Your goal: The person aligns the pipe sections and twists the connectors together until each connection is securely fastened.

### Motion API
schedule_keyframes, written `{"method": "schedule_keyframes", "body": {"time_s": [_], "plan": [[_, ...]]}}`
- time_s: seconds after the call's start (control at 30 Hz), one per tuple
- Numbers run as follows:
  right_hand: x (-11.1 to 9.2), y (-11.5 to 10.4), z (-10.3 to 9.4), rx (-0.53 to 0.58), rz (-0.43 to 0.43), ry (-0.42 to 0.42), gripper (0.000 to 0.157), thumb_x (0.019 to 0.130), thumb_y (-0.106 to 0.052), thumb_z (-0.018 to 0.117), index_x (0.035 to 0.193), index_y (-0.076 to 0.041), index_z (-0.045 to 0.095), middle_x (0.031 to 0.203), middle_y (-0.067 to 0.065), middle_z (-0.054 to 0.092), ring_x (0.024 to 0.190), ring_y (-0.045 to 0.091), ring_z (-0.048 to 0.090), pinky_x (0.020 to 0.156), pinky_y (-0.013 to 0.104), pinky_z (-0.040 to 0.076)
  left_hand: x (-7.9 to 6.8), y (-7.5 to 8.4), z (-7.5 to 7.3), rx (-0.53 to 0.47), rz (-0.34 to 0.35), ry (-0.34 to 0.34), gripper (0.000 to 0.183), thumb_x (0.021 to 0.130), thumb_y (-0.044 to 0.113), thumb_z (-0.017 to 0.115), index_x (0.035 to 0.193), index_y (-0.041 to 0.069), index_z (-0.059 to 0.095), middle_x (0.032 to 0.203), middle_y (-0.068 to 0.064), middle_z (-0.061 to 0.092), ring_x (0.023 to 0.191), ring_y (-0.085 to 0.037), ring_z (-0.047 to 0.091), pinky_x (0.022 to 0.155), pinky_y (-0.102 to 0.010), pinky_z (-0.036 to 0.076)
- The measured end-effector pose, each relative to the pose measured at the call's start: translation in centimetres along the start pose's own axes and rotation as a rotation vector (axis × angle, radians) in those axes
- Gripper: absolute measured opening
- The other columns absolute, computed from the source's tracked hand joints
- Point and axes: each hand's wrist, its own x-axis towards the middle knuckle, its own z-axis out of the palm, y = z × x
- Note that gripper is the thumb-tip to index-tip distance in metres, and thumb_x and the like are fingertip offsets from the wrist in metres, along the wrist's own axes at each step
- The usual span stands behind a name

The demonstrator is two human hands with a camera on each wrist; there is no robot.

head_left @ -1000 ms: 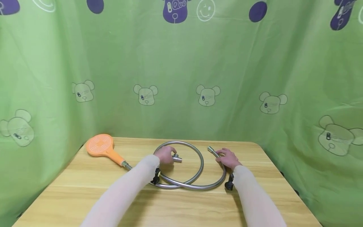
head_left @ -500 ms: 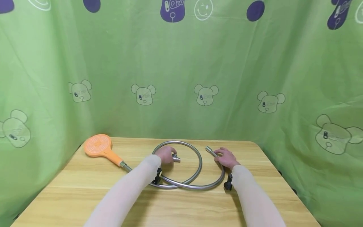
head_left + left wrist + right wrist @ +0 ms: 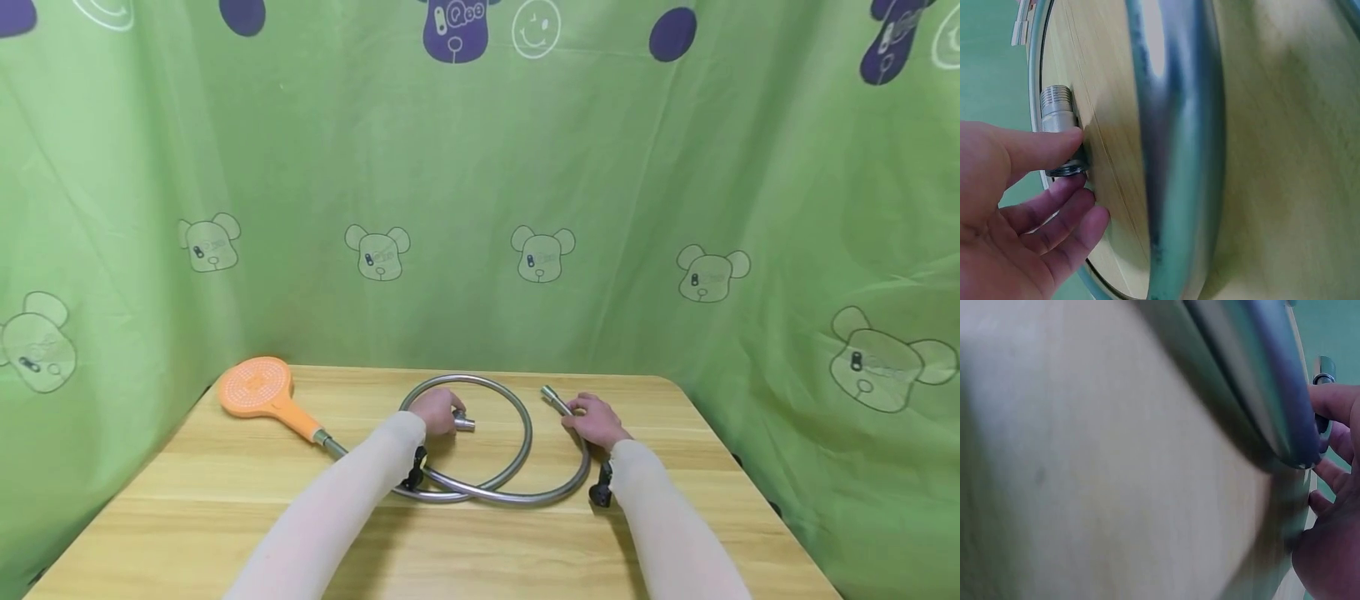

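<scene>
Metal hose (image 3: 517, 498): pinched near its far-right end (image 3: 550, 392) by right hand (image 3: 597, 419). Fitting (image 3: 465, 424), left of that: pinched by left hand (image 3: 437, 410). Judged best: threads (image 3: 1055, 95) square to end, hose slack.

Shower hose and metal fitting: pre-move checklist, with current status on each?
1. Left hand has the metal fitting: ok, pinched between thumb and fingers.
2. Right hand has the shower hose: ok, held just behind its free end.
3. Fitting's far threads uncovered: ok, bare in the left wrist view.
4. Hose runs without crossings: not ok, it loops and crosses over itself on the table.
5. Shower head on hose's other end: ok, looks attached; tightness can't be judged.
6. Inside of the free end unobstructed: cannot tell, too small to see.
</scene>
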Motion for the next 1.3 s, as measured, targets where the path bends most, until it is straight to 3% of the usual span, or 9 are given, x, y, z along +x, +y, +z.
{"method": "schedule_keyframes", "body": {"time_s": [0.3, 0.73, 0.87, 0.97, 1.13, 1.3], "plan": [[-0.3, -0.7, -0.3, 0.047, -0.001, 0.014, 0.033, 0.092, -0.026, 0.069, 0.117, -0.003, 0.068, 0.140, 0.026, 0.055, 0.129, 0.048, 0.049, 0.108, 0.063, 0.040, 0.0, -0.1, 0.1, -0.009, 0.018, 0.005, 0.048, 0.073, 0.010, 0.085, 0.120, 0.014, 0.075, 0.123, -0.002, 0.072, 0.119, -0.023, 0.063, 0.108, -0.035, 0.048], [-0.2, -0.7, 0.1, 0.082, -0.015, 0.026, 0.029, 0.094, -0.026, 0.068, 0.113, -0.004, 0.069, 0.130, 0.023, 0.062, 0.122, 0.043, 0.054, 0.103, 0.060, 0.044, -0.3, -0.1, -0.1, -0.067, -0.004, 0.026, 0.048, 0.074, 0.012, 0.084, 0.121, 0.013, 0.074, 0.124, -0.002, 0.072, 0.120, -0.024, 0.062, 0.108, -0.037, 0.047], [-0.4, 0.1, -0.1, 0.093, 0.004, 0.027, 0.027, 0.094, -0.025, 0.069, 0.112, -0.005, 0.069, 0.129, 0.023, 0.062, 0.122, 0.043, 0.054, 0.103, 0.062, 0.043, -0.2, 0.1, 0.1, -0.249, 0.001, 0.022, 0.052, 0.073, 0.005, 0.081, 0.124, 0.009, 0.072, 0.114, -0.007, 0.075, 0.092, -0.025, 0.072, 0.086, -0.036, 0.058], [-0.5, 0.3, -0.3, 0.114, 0.009, 0.023, 0.027, 0.094, -0.025, 0.069, 0.112, -0.005, 0.070, 0.129, 0.023, 0.062, 0.123, 0.044, 0.053, 0.104, 0.063, 0.042, -0.3, 0.1, 0.0, -0.357, -0.004, 0.032, 0.054, 0.070, -0.002, 0.077, 0.124, 0.006, 0.071, 0.111, -0.010, 0.076, 0.073, -0.021, 0.068, 0.068, -0.029, 0.057], [-0.4, 0.0, -0.3, 0.141, 0.001, 0.013, 0.029, 0.094, -0.025, 0.069, 0.114, -0.004, 0.069, 0.130, 0.026, 0.061, 0.123, 0.046, 0.052, 0.105, 0.063, 0.041, -0.1, -0.4, -0.1, -0.376, -0.006, 0.065, 0.057, 0.066, -0.002, 0.075, 0.122, 0.006, 0.072, 0.116, -0.009, 0.074, 0.070, -0.012, 0.061, 0.062, -0.023, 0.052], [-0.4, -0.4, -0.3, 0.150, 0.008, 0.018, 0.028, 0.094, -0.023, 0.069, 0.112, -0.002, 0.069, 0.130, 0.026, 0.060, 0.122, 0.045, 0.053, 0.104, 0.062, 0.042, 0.2, -0.8, 0.0, -0.404, 0.019, 0.063, 0.054, 0.069, -0.003, 0.076, 0.123, 0.005, 0.072, 0.102, -0.008, 0.077, 0.064, -0.011, 0.064, 0.058, -0.024, 0.055]]}}
